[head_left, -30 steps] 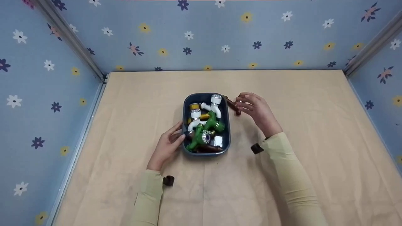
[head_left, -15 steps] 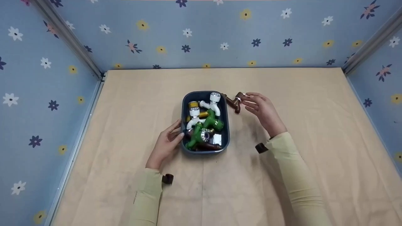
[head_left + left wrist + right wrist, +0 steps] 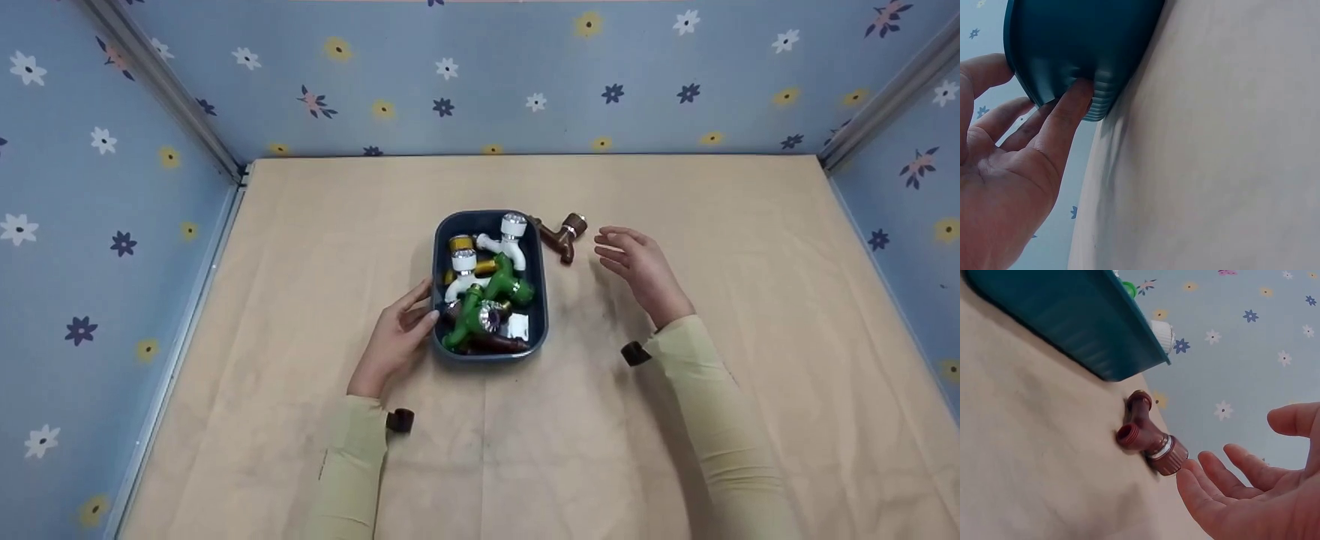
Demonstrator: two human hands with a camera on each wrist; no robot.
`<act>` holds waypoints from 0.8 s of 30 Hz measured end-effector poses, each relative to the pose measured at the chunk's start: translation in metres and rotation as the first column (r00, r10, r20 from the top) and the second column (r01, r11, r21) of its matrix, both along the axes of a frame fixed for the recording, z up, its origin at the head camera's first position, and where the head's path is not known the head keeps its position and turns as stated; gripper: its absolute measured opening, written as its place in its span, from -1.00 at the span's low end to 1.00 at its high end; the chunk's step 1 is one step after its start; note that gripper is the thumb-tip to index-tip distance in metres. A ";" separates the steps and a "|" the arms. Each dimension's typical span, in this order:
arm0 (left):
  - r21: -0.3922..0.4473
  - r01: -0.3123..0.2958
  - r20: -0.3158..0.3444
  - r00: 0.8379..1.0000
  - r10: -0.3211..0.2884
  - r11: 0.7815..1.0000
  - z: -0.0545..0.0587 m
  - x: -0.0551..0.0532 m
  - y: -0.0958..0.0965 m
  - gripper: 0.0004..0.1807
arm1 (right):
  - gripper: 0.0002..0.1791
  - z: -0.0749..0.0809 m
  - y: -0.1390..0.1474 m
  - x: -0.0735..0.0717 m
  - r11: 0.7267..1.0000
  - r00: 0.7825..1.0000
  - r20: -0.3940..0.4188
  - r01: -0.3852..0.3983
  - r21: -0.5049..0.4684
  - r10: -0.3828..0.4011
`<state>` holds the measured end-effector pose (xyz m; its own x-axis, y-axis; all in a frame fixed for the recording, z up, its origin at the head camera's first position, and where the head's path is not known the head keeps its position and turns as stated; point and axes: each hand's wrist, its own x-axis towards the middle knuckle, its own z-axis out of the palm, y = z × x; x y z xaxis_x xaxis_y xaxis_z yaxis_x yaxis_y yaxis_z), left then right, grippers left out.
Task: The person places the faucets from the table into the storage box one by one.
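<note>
A dark blue plastic bin (image 3: 545, 330) holds several taps: white ones, green ones (image 3: 508, 283), a gold-coloured one and dark brown ones. My left hand (image 3: 397, 337) touches the bin's left wall from outside; in the left wrist view its fingertips (image 3: 1080, 93) press against the smooth side. A brown tap (image 3: 561, 238) lies on the cloth just right of the bin's far corner, its ribbed knob (image 3: 1169, 457) turned towards my right hand (image 3: 641, 270). That hand holds nothing, its fingers loosely spread a little right of the tap.
The bin stands mid-table on a beige cloth (image 3: 337, 247). Blue flowered panels (image 3: 525, 75) enclose the table at the back, left and right. A white rectangular piece (image 3: 517, 326) shows inside the bin.
My right hand has let go of the brown tap and drawn away to the right. The tap's knob now shows fully. My left hand has stayed at the bin.
</note>
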<state>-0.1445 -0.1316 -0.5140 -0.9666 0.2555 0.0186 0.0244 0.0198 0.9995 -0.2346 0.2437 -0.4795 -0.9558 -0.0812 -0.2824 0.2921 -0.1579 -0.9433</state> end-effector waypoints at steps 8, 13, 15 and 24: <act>0.015 -0.001 0.023 1.000 0.001 1.000 0.002 -0.001 0.000 -0.37 | -0.49 -0.006 0.007 -0.005 0.999 1.000 0.028 0.000 0.043 -0.001; 0.008 -0.010 0.021 1.000 0.009 1.000 0.003 -0.001 0.000 -0.37 | -0.49 -0.011 0.010 -0.012 0.999 0.999 0.049 0.009 0.038 -0.011; 0.003 -0.010 0.014 1.000 0.010 1.000 0.002 -0.002 0.000 -0.37 | -0.49 -0.013 0.012 -0.014 0.999 0.998 0.054 0.014 0.033 -0.016; 0.000 -0.005 -0.008 1.000 0.005 1.000 0.000 0.000 0.000 -0.38 | -0.49 -0.019 0.015 -0.022 0.997 0.998 0.062 0.014 0.078 -0.019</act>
